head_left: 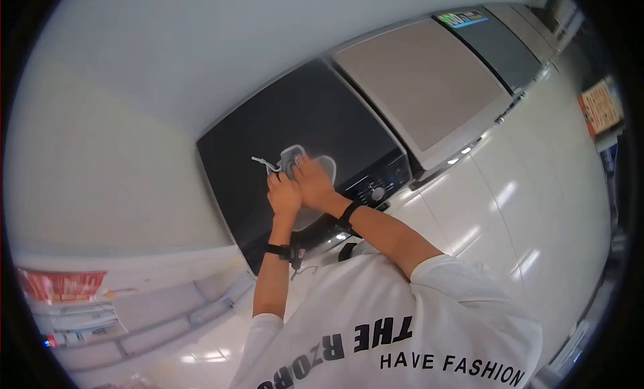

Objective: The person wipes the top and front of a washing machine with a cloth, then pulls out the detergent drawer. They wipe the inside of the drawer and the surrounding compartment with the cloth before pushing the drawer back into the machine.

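A grey fabric item (291, 159) with pale edging and a thin white cord at its left end lies on the dark top of an appliance (282, 114); its exact kind is hard to make out. My left hand (284, 196) has its fingers bent onto the near edge of this fabric. Beside it, touching or nearly so, my right hand (314, 181) grips the fabric's middle, slightly blurred. More of the pale-edged fabric (328, 166) shows to the right of that hand. Both wrists wear black bands.
A control panel with a round knob (377, 193) runs along the appliance's front right. A beige-topped appliance (422, 80) and a grey one (496, 43) with a colourful sticker stand in a row against the wall. Boxes (600, 107) sit across the tiled floor (496, 187).
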A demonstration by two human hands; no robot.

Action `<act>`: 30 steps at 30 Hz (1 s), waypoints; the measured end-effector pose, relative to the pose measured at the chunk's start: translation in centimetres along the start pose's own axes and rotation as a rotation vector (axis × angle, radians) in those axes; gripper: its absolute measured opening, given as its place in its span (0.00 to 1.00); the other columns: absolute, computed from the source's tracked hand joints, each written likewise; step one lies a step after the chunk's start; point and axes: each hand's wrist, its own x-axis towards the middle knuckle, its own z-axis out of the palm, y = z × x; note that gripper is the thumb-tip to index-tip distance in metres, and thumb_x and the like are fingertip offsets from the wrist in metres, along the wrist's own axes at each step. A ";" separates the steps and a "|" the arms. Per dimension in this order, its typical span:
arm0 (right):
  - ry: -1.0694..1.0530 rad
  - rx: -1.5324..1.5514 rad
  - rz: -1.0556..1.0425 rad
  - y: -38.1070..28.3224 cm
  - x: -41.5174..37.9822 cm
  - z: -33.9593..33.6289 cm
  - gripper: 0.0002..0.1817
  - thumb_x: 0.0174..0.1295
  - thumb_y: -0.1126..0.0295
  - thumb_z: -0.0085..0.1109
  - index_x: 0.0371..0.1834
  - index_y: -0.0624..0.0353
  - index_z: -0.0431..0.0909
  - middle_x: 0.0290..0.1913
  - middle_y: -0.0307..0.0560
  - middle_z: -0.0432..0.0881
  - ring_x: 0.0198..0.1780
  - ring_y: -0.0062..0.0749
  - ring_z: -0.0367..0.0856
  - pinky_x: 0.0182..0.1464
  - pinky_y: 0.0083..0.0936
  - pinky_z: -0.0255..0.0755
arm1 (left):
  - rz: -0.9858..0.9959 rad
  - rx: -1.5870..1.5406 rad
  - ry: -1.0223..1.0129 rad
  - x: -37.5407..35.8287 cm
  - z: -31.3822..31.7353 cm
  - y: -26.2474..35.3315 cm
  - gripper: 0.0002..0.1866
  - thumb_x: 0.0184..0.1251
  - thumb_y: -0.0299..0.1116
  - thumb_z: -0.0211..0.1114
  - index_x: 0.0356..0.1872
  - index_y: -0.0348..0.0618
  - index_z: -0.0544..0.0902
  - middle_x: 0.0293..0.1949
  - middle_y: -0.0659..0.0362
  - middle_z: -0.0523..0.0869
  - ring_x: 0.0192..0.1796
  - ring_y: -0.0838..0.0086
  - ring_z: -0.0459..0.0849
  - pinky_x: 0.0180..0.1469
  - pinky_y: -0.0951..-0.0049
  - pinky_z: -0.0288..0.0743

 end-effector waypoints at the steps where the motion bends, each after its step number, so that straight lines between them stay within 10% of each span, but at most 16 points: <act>1: 0.015 -0.002 0.033 2.6 -0.4 -1.2 0.31 0.74 0.54 0.40 0.73 0.63 0.66 0.78 0.64 0.59 0.81 0.54 0.51 0.79 0.48 0.45 | -0.038 -0.047 -0.137 1.1 -1.5 4.0 0.20 0.67 0.36 0.58 0.55 0.34 0.74 0.60 0.44 0.74 0.69 0.47 0.71 0.56 0.46 0.78; 8: 0.227 -0.115 0.201 17.8 -4.2 -7.0 0.29 0.69 0.56 0.49 0.67 0.66 0.71 0.72 0.65 0.68 0.77 0.58 0.59 0.76 0.49 0.53 | 0.065 -0.217 -0.255 4.4 4.7 18.9 0.28 0.75 0.44 0.48 0.70 0.37 0.67 0.77 0.46 0.61 0.80 0.49 0.55 0.71 0.33 0.54; 14: 0.154 -0.189 0.079 21.3 -5.4 -9.3 0.30 0.65 0.57 0.53 0.66 0.66 0.72 0.69 0.66 0.71 0.75 0.58 0.63 0.76 0.50 0.54 | 0.082 -0.188 -0.248 3.4 6.4 22.3 0.25 0.75 0.43 0.49 0.67 0.43 0.73 0.74 0.53 0.68 0.80 0.59 0.58 0.70 0.26 0.54; 30: 0.233 -0.036 0.033 1.2 -5.6 -1.3 0.33 0.55 0.62 0.61 0.65 0.67 0.70 0.70 0.68 0.69 0.76 0.57 0.62 0.76 0.51 0.55 | -0.219 -0.299 -0.296 -4.0 -3.5 0.2 0.21 0.66 0.34 0.55 0.59 0.55 0.84 0.69 0.64 0.78 0.79 0.63 0.63 0.70 0.23 0.50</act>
